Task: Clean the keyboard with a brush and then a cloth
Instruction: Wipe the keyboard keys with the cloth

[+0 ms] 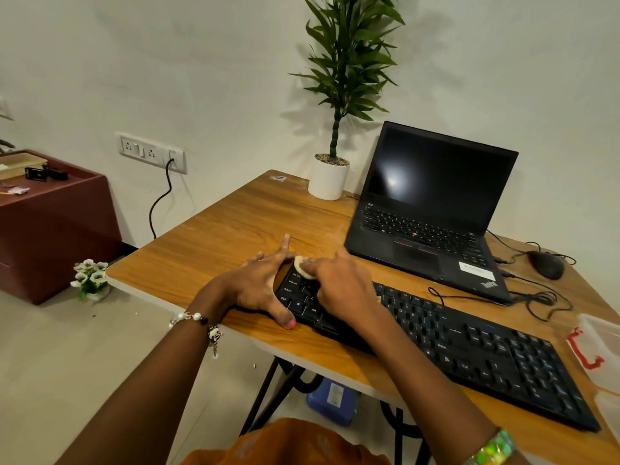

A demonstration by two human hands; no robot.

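1. A pale wall with a socket strip backs a wooden table (pixel 235 229) on dark metal legs; a white-potted plant (pixel 330 177) stands at the table's twelve o'clock edge, well clear of the work.
2. The black keyboard (pixel 469 347) lies slantwise across the near side of the table, running from about nine o'clock down to five o'clock, close to the person so both arms reach it easily.
3. The left hand (pixel 258 283) is spread wide and flat, fingers straight, thumb along the front edge. It rests over the keyboard's nine o'clock end, probably bracing it against sliding.
4. The right hand (pixel 339 283) is curled over the leftmost keys, pinching a small pale pad (pixel 302 266) against them. I judge it is the wiping cloth, though it is too small to be sure; no brush is visible.
5. An open laptop (pixel 432 209) with a dark screen sits at two o'clock, pushed back from the keyboard, and a mouse (pixel 547 265) lies at three o'clock beside it with cables trailing between.
6. A clear plastic container (pixel 600 350) with a red clip waits at four o'clock, likely for the cleaning things.
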